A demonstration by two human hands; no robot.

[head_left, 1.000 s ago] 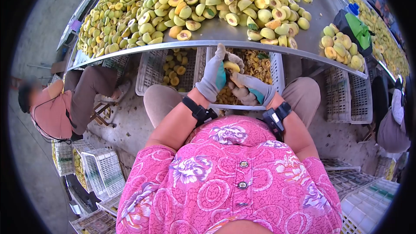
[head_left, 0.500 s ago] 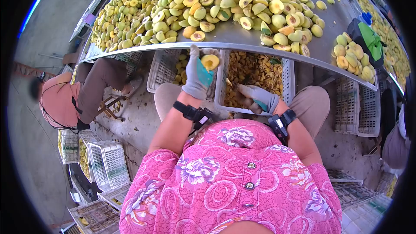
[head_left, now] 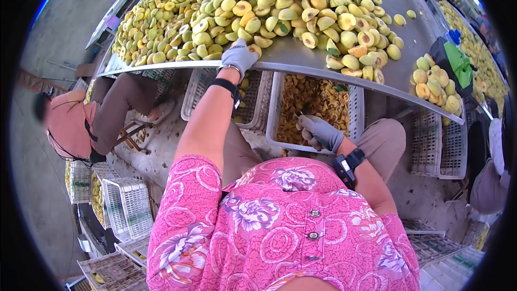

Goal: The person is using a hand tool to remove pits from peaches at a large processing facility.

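My left hand (head_left: pixel 239 56), in a grey glove, reaches over the metal table's edge (head_left: pixel 177 65) at the front of a heap of halved yellow-green fruit (head_left: pixel 215 11). Its fingers are bent round a fruit half (head_left: pixel 254 50). Lower and to the right, my right hand (head_left: pixel 320 131), gloved in grey, is closed over the front of a white crate (head_left: pixel 273 110). A small dark tool tip seems to show at its fingers. Brown-yellow scraps (head_left: pixel 307 94) fill that crate. Under my left forearm stands another crate (head_left: pixel 258 109) with some fruit halves.
A seated person (head_left: pixel 75 121) is at the left, beside stacked crates (head_left: pixel 128 207). At the right, a smaller fruit pile (head_left: pixel 435 85) lies near a green cloth (head_left: pixel 459 59). More crates (head_left: pixel 439 143) stand under the table there.
My left hand has moved up from above the left crate to the heap on the table. The fruit half previously in it is no longer there. My right hand has shifted slightly.
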